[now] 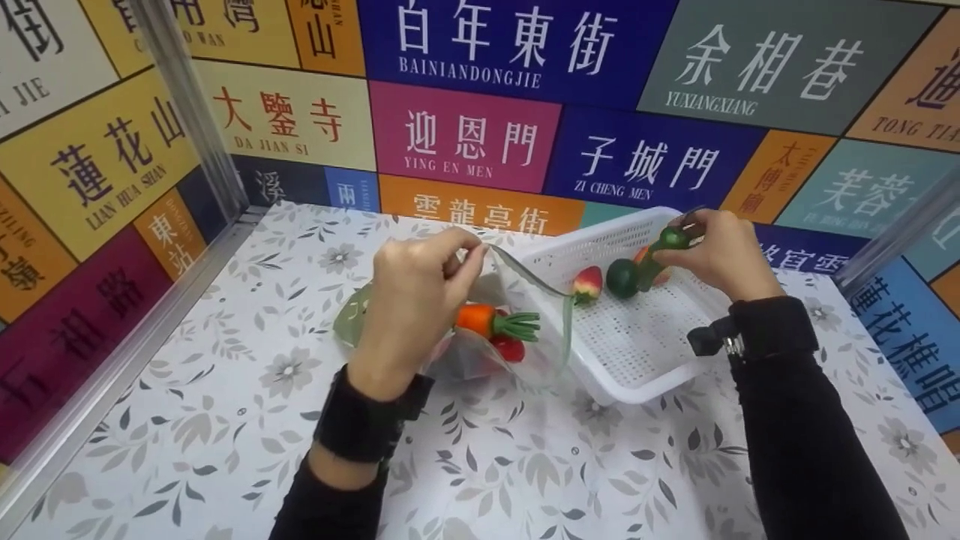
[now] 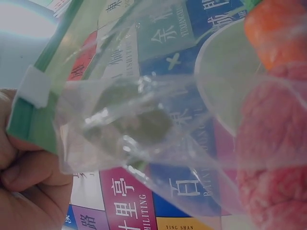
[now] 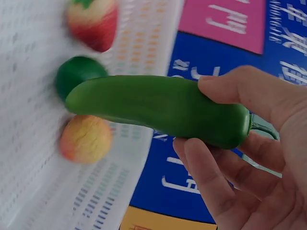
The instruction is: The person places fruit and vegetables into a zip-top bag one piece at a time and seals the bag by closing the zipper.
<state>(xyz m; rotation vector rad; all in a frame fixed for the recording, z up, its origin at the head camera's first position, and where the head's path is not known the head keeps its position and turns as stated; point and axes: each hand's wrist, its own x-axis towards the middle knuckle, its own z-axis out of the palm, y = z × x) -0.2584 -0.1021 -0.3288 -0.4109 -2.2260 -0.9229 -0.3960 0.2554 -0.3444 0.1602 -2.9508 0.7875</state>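
My left hand (image 1: pixel 412 292) pinches the top edge of a clear zip bag (image 2: pixel 115 158) with a green closure strip and a white slider (image 2: pixel 34 87). Inside the bag lie a carrot (image 1: pixel 477 319) with a green top, a red item (image 1: pixel 510 348) and a pink, wrinkled piece (image 2: pixel 273 143). My right hand (image 1: pixel 727 251) grips a long green pepper (image 3: pixel 158 108) by its stem end, above a white basket (image 1: pixel 637 394). In the basket are a strawberry (image 1: pixel 588 283), a dark green round fruit (image 1: pixel 622 277) and a yellow-orange fruit (image 3: pixel 87 139).
The table (image 1: pixel 480 480) wears a white cloth with grey leaves and flowers. Colourful panels with printed signs (image 1: pixel 465 139) stand behind it and to the left, joined by a metal corner post (image 1: pixel 187 112). The basket stands right of the bag, near the back panel.
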